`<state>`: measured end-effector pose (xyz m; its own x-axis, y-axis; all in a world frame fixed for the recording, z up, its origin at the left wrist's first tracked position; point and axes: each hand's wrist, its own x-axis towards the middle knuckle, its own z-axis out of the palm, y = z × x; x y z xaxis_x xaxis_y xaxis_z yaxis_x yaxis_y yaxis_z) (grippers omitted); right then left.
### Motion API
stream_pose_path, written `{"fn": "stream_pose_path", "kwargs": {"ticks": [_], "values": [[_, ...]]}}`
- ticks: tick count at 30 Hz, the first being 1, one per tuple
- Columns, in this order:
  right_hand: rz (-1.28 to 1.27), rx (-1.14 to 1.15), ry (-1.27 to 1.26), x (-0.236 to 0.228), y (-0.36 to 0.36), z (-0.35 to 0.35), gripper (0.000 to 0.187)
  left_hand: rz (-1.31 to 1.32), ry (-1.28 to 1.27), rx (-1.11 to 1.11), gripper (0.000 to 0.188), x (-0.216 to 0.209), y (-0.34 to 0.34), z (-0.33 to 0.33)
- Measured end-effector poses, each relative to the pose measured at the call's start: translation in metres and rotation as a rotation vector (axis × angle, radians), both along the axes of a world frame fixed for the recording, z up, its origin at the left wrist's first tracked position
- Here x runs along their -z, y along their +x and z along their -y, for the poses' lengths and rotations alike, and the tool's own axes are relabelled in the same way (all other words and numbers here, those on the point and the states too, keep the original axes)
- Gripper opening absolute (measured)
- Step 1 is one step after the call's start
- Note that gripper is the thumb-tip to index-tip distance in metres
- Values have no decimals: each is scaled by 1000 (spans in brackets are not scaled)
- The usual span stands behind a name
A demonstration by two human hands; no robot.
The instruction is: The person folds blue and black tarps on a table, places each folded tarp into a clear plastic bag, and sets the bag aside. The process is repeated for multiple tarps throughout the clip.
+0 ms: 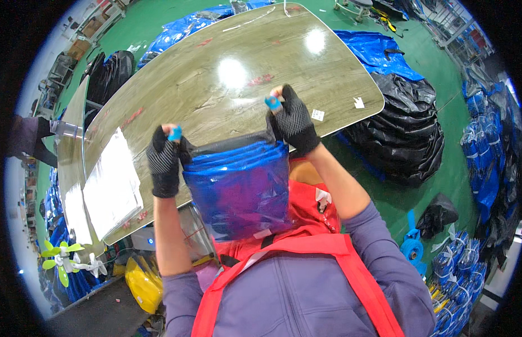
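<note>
Folded blue plastic sheet [237, 191]: left hand [163, 164] at ten o'clock, right hand [295, 122] at one, both clamped on its black edge [233, 145]; keep tension even.

A shiny, smooth green floor [395, 196] spreads around a big grey-brown desk with a wood pattern, a pale edge and round corners [188, 95]. Two bright white spots of light [233, 73] shine on its top. Beyond its far edge is a small round stool with metal legs [355, 9]. Brown cardboard boxes [78, 48] sit far off on the left. A grey metal rack [449, 42] stands far off on the right. Near the bottom left is a white plastic fan with light green blades [62, 260].
</note>
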<state>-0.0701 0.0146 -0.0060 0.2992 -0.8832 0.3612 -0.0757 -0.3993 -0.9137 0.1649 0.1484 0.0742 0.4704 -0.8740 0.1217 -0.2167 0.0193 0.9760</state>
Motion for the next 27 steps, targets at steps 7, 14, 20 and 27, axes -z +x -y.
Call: {"fn": "stream_pose_path", "kwargs": {"ticks": [7, 14, 20, 27], "values": [[443, -405, 430, -46, 79, 45, 18, -197, -109, 429, 30, -96, -40, 23], [1035, -1087, 1135, -13, 110, 9, 27, -512, 71, 344, 65, -26, -19, 15], [626, -733, 893, -24, 48, -16, 37, -136, 264, 104, 30, 54, 16, -39], [-11, -251, 391, -5, -2, -39, 27, -166, 204, 192, 28, 48, 12, -50]]}}
